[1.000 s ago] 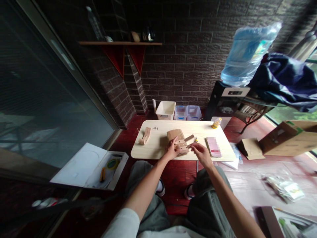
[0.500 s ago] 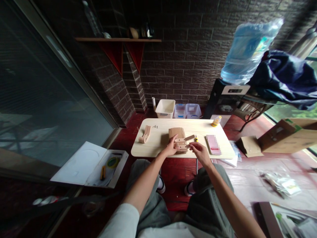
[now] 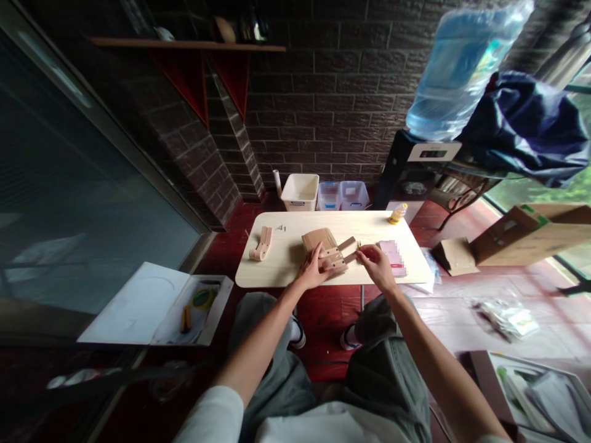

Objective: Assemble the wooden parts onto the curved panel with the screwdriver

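Observation:
A wooden assembly with dark holes lies on a brown cardboard box near the front of the table. Around its left end, the fingers of my left hand are closed, steadying it against the box. Two bare wood strips stick out from its right side. My right hand is pinched at the end of the lower strip; whatever is between those fingertips is too small to make out. Farther left on the tabletop rests a separate curved wooden piece.
On the pale table are small dark parts, a pink pad and a yellow-capped bottle. Plastic bins stand behind it, near a water dispenser. An open white box sits at left.
The box and wooden assembly have turned, their right side swinging away from me. My right hand stays pinched by the strip's end and now hides most of the yellow-handled tool. The camera view has shifted.

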